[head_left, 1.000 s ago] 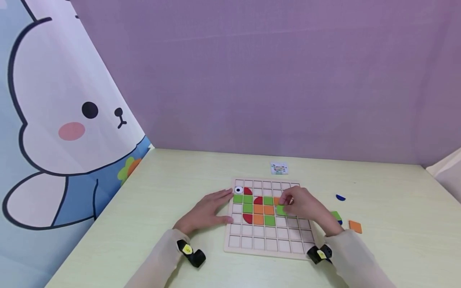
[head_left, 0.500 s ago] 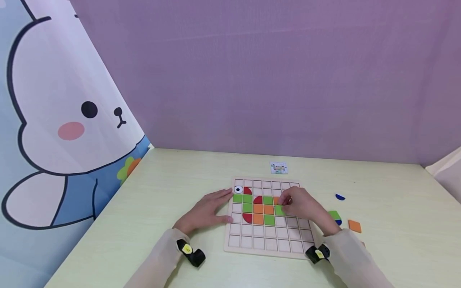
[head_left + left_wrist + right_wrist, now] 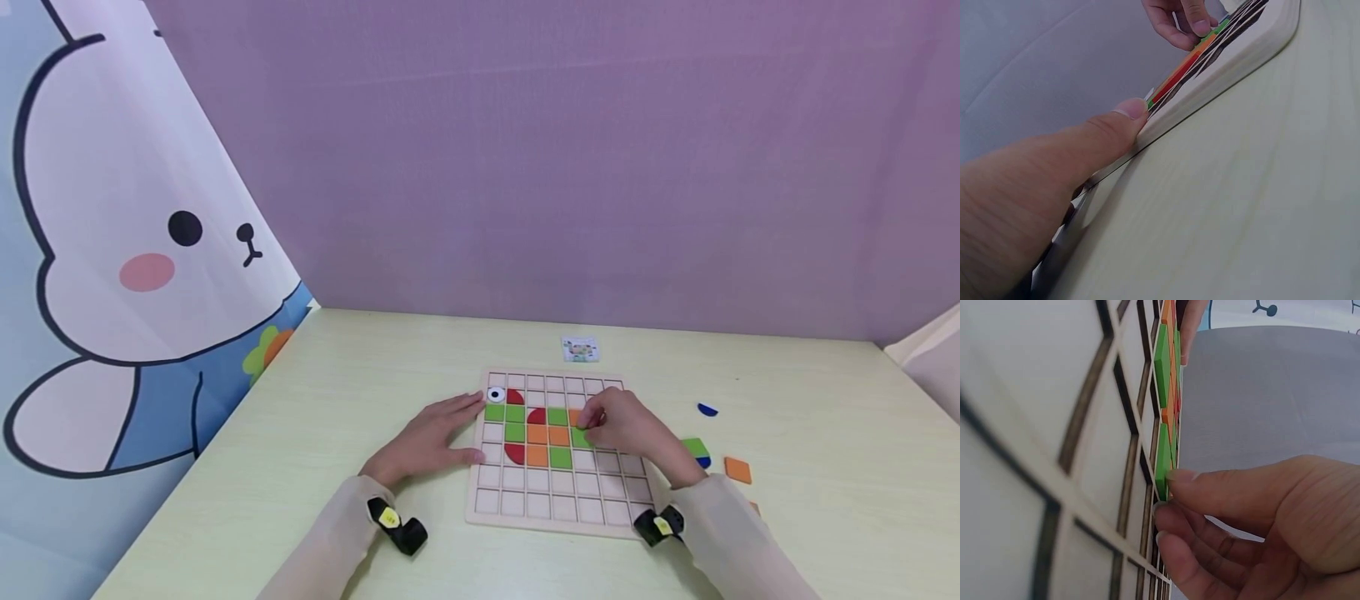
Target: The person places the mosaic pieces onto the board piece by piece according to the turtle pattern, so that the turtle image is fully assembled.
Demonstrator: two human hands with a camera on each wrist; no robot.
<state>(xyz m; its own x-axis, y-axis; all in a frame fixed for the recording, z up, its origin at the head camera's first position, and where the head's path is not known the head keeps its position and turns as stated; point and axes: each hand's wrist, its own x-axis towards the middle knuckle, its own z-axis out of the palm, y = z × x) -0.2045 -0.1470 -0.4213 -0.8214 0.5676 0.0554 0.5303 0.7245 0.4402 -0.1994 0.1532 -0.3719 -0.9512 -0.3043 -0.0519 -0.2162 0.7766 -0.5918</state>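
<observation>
In the head view we saw the wooden grid board [image 3: 540, 506] whole on the pale table [image 3: 405, 358], the left hand [image 3: 426, 442] at its nine o'clock edge with fingers straight and thumb apart, the right hand [image 3: 624, 427] over it toward two o'clock. The right hand, as far as we could judge past its own fingers, pinched a green tile [image 3: 580, 439] just two o'clock of the board's centre. The right wrist view alone showed us its thumb touching that tile's end, and the left wrist view the board's rounded corner and the left thumb against the rim. The green tile looked flat, plain and bright among whitish cells, an orange tile [image 3: 574, 417] beside it at twelve o'clock. Red quarter-round pieces [image 3: 514, 454] lay toward nine o'clock, and an eye piece [image 3: 496, 395] near the ten o'clock corner. Only the head view gave us, beyond the board, a blue half-disc [image 3: 707, 410] at two o'clock and a printed card [image 3: 581, 349] at twelve, its print too small to read. Marks on the yellow labels [image 3: 389, 517] of the black wrist devices [image 3: 410, 537] were likewise too small.
</observation>
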